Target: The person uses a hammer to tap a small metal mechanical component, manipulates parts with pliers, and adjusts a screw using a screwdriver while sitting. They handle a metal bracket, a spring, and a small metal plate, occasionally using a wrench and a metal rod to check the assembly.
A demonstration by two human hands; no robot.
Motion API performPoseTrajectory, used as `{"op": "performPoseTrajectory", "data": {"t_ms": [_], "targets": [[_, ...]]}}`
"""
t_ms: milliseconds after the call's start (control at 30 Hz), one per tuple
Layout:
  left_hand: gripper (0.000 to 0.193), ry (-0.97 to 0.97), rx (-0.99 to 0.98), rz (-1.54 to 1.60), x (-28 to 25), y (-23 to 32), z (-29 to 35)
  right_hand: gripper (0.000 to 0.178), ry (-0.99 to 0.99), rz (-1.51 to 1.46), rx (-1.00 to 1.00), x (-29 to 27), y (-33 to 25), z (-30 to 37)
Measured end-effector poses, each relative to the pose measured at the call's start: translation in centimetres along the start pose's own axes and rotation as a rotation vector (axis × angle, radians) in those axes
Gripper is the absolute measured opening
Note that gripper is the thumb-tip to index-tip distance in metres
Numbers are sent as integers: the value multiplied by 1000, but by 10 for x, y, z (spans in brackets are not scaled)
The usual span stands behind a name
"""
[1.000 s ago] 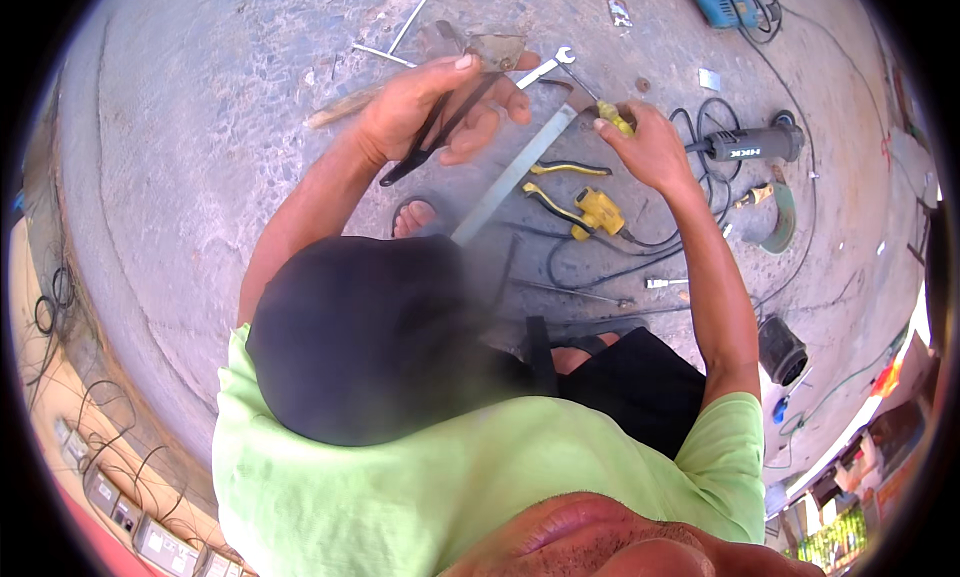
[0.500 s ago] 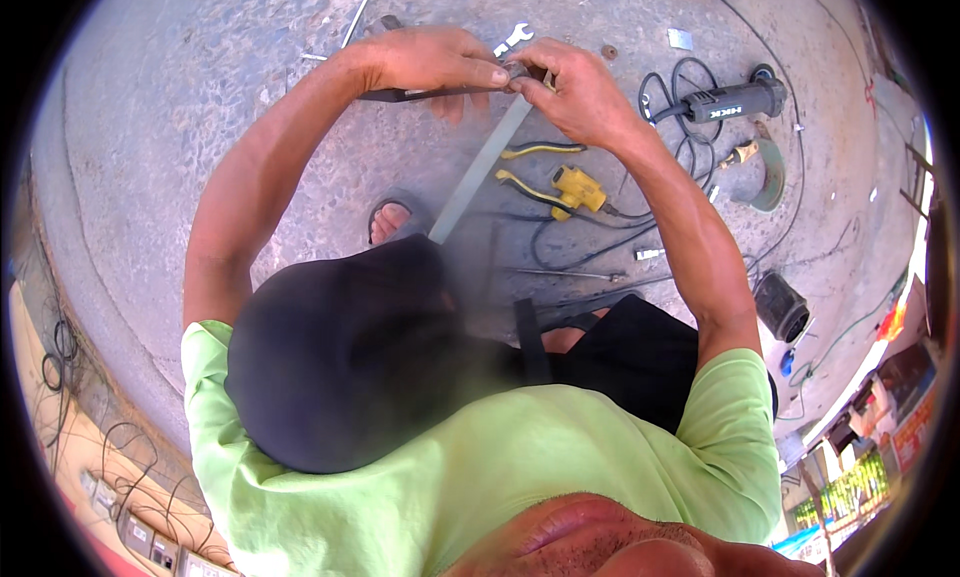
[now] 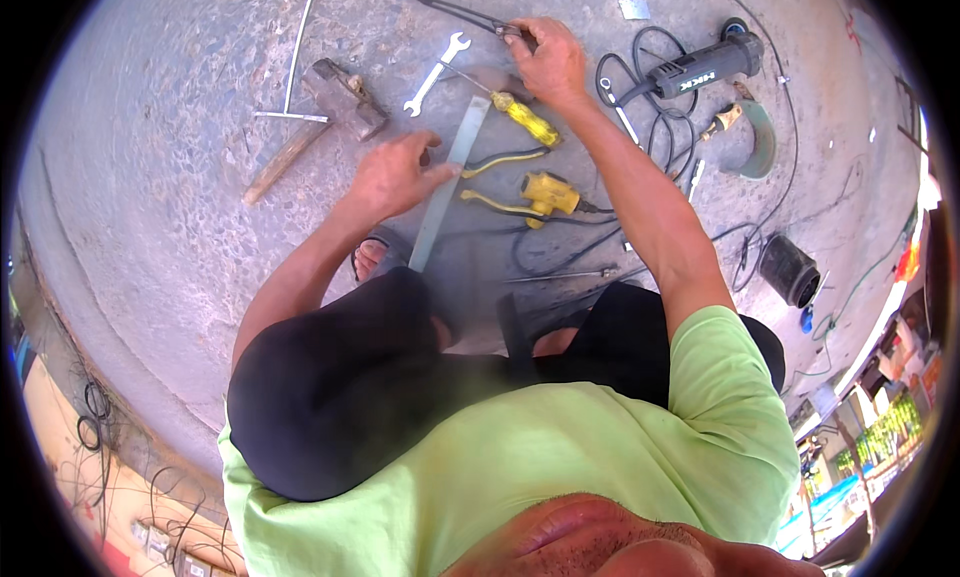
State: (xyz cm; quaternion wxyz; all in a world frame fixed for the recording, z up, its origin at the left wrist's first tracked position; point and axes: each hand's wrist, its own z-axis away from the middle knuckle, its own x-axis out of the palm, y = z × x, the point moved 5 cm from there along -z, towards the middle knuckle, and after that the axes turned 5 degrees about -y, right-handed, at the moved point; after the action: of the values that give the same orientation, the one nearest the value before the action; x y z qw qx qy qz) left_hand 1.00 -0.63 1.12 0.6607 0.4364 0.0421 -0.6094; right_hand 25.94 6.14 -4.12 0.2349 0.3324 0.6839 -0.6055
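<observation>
We find the right hand (image 3: pixel 552 62) closed in a narrow pinch on the near end of a black long-armed tool (image 3: pixel 462 13), which extends leftward from its fingertips, ahead of the left hand (image 3: pixel 400 172). We record the left hand as relaxed, fingers partly curled and thumb apart, with no object seen in its grasp. Its thumb reaches the edge of a flat metal bar (image 3: pixel 449 192); we cannot tell whether the two touch.

Between the hands we note a yellow-handled screwdriver (image 3: pixel 528 119), and ahead of the left hand an open-ended wrench (image 3: pixel 437 74). A hammer (image 3: pixel 345 102) lies ahead and left of that hand, its wooden handle angled back toward us. To the right of the right hand we log a black power tool (image 3: pixel 705 67) beside its looped cable (image 3: pixel 652 135).
</observation>
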Motion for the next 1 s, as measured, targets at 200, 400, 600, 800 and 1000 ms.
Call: {"op": "performPoseTrajectory", "data": {"t_ms": [200, 400, 600, 800, 1000], "targets": [[58, -5, -67, -112, 41, 9, -15, 20, 16, 106, -35, 6, 2, 1], [40, -232, -169, 568, 25, -22, -22, 23, -134, 151, -5, 0, 3, 3], [34, -185, -92, 670, 16, -18, -6, 22, -119, 151, -40, -7, -1, 4], [30, 169, -23, 373, -26, 9, 16, 19, -30, 120, -98, -2, 1, 13], [22, 293, 80, 150, -35, 35, 9, 18, 6, 147, -121, 0, -1, 16]]}}
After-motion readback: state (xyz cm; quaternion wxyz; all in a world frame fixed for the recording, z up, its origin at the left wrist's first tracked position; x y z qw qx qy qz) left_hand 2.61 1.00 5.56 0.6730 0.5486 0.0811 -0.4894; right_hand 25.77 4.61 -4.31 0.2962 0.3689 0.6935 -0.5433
